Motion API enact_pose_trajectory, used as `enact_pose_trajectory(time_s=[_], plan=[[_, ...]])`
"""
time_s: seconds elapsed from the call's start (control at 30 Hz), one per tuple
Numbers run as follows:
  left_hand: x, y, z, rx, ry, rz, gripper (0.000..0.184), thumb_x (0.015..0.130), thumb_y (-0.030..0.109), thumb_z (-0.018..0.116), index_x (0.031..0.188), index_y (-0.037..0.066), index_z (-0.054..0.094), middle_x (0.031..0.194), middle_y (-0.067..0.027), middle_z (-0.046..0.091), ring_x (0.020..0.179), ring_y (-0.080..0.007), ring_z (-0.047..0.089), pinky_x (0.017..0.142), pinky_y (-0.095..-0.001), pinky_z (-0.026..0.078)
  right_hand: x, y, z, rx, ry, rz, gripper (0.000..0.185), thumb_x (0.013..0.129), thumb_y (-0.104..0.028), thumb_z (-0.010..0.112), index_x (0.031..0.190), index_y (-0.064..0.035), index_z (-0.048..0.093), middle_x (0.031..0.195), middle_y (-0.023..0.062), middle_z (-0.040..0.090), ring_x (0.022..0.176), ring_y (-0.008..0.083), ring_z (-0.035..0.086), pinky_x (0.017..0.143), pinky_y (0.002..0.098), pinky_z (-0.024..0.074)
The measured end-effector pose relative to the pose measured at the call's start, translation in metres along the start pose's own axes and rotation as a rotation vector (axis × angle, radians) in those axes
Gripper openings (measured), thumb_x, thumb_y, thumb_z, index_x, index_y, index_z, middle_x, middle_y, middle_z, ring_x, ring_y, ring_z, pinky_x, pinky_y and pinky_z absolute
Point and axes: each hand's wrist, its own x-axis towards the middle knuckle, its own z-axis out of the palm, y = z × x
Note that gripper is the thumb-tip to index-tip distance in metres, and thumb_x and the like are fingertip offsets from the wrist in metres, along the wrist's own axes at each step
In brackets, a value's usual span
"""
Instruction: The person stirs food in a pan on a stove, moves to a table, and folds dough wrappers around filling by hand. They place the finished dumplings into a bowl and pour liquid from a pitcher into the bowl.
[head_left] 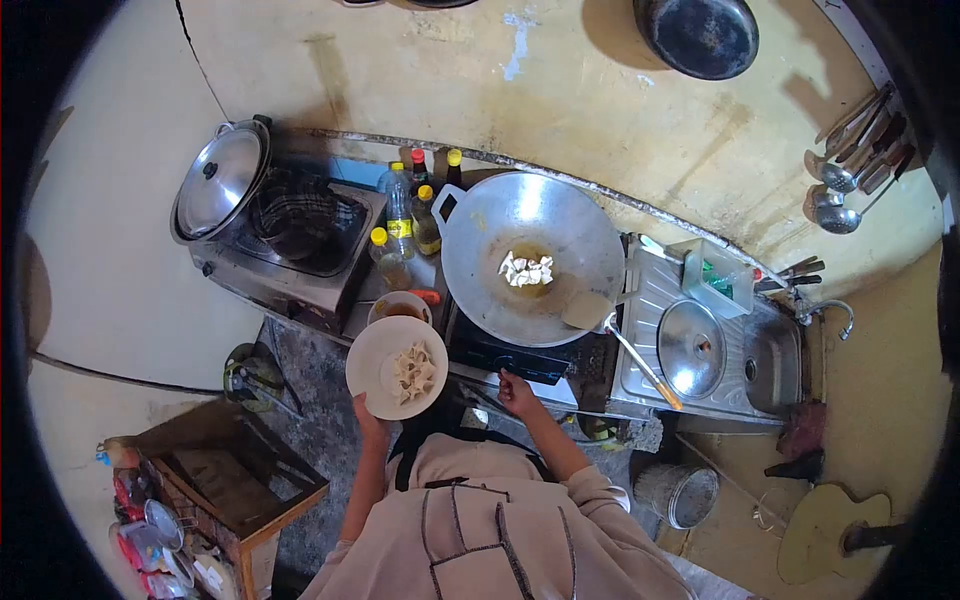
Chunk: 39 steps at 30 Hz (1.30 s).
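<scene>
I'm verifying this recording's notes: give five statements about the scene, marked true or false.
1. The left hand holds a shallow round white bowl. True.
2. It is empty. False: pale folded pieces lie inside.
3. White pieces lie in the wide silver metal wok. True.
4. The right hand holds the wooden-handled metal spatula. False: that hand is by the black stove front; the spatula rests on the wok's rim.
5. A round silver metal lid lies right of the wok. True.
</scene>
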Motion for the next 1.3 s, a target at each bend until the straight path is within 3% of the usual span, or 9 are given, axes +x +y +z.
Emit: enact_pose_trajectory(time_s=[0.37, 0.57, 0.6, 0.7, 0.8, 0.87, 1.0, 1.17, 1.3], plan=[[-0.008, 0.000, 0.009, -0.023, 0.080, -0.079, 0.049, 0.081, 0.034, 0.037, 0.120, 0.004, 0.038, 0.114, -0.0125, 0.049, 0.104, -0.0268, 0.050, 0.087, -0.0378, 0.041, -0.008, -0.003, 0.007, -0.009, 0.021, -0.021, 0.021, 0.079, -0.022, 0.062, 0.077, -0.0061, 0.049, 0.053, -0.0035, 0.036, 0.041, 0.0057, 0.029, 0.035, 0.0194, 0.0234], [-0.014, -0.005, 0.005, -0.116, -0.012, -0.095, 0.047, 0.082, 0.032, 0.037, 0.120, 0.005, 0.037, 0.114, -0.0112, 0.049, 0.103, -0.0253, 0.050, 0.085, -0.0373, 0.042, -0.033, 0.000, 0.008, -0.018, 0.058, 0.082, 0.025, 0.076, -0.027, 0.065, 0.075, -0.0067, 0.050, 0.054, -0.0010, 0.042, 0.042, 0.0066, 0.035, 0.035, 0.0190, 0.0246], [-0.016, -0.003, 0.004, -0.086, -0.009, -0.117, 0.047, 0.082, 0.032, 0.037, 0.120, 0.005, 0.037, 0.114, -0.0112, 0.049, 0.103, -0.0256, 0.050, 0.086, -0.0375, 0.042, -0.028, 0.007, -0.007, -0.007, -0.036, 0.077, 0.024, 0.074, -0.026, 0.066, 0.075, -0.0078, 0.050, 0.056, 0.0001, 0.046, 0.043, 0.0082, 0.038, 0.035, 0.0192, 0.0257], [-0.021, 0.005, -0.001, -0.024, -0.039, -0.154, 0.046, 0.082, 0.033, 0.038, 0.118, 0.005, 0.039, 0.112, -0.0106, 0.050, 0.103, -0.0252, 0.050, 0.087, -0.0368, 0.041, -0.054, 0.027, -0.025, -0.180, 0.096, -0.049, 0.017, 0.074, -0.021, 0.065, 0.075, -0.0087, 0.053, 0.058, 0.0001, 0.049, 0.044, 0.0097, 0.039, 0.036, 0.0194, 0.0281], [-0.026, 0.012, -0.014, -0.004, -0.126, -0.152, 0.045, 0.082, 0.036, 0.038, 0.114, 0.004, 0.042, 0.107, -0.0088, 0.051, 0.101, -0.0224, 0.050, 0.088, -0.0346, 0.039, -0.072, 0.058, -0.067, -0.309, 0.204, -0.213, 0.008, 0.074, -0.016, 0.062, 0.074, -0.0097, 0.056, 0.058, -0.0006, 0.049, 0.044, 0.0102, 0.040, 0.036, 0.0200, 0.0297], [-0.023, 0.010, -0.042, 0.015, -0.164, -0.152, 0.043, 0.083, 0.037, 0.039, 0.112, 0.005, 0.043, 0.104, -0.0075, 0.051, 0.098, -0.0207, 0.051, 0.086, -0.0340, 0.040, -0.071, 0.090, -0.113, -0.147, 0.150, -0.238, 0.006, 0.074, -0.015, 0.061, 0.074, -0.0107, 0.058, 0.058, -0.0014, 0.049, 0.044, 0.0097, 0.040, 0.035, 0.0209, 0.0303], [-0.032, 0.023, -0.081, -0.013, -0.181, -0.238, 0.042, 0.083, 0.037, 0.039, 0.111, 0.006, 0.044, 0.103, -0.0073, 0.052, 0.097, -0.0197, 0.051, 0.086, -0.0340, 0.040, -0.095, 0.172, -0.170, 0.000, 0.396, -0.275, 0.017, 0.079, -0.023, 0.058, 0.065, -0.0134, 0.052, 0.052, -0.0035, 0.044, 0.040, 0.0092, 0.039, 0.034, 0.0225, 0.0305], [-0.064, 0.057, -0.135, 0.053, -0.281, -0.255, 0.044, 0.083, 0.037, 0.039, 0.113, 0.006, 0.043, 0.105, -0.0070, 0.052, 0.099, -0.0211, 0.050, 0.087, -0.0341, 0.038, -0.156, 0.287, -0.155, 0.148, 0.614, -0.296, 0.028, 0.082, -0.028, 0.054, 0.059, -0.0134, 0.047, 0.048, -0.0025, 0.040, 0.036, 0.0098, 0.037, 0.032, 0.0228, 0.0301], [-0.111, 0.089, -0.174, 0.103, -0.225, -0.254, 0.046, 0.082, 0.037, 0.041, 0.115, 0.006, 0.042, 0.106, -0.0077, 0.051, 0.100, -0.0218, 0.050, 0.088, -0.0340, 0.038, -0.186, 0.358, -0.159, 0.205, 0.581, -0.277, 0.026, 0.081, -0.024, 0.055, 0.059, -0.0114, 0.047, 0.048, -0.0001, 0.042, 0.036, 0.0108, 0.038, 0.031, 0.0233, 0.0313]])
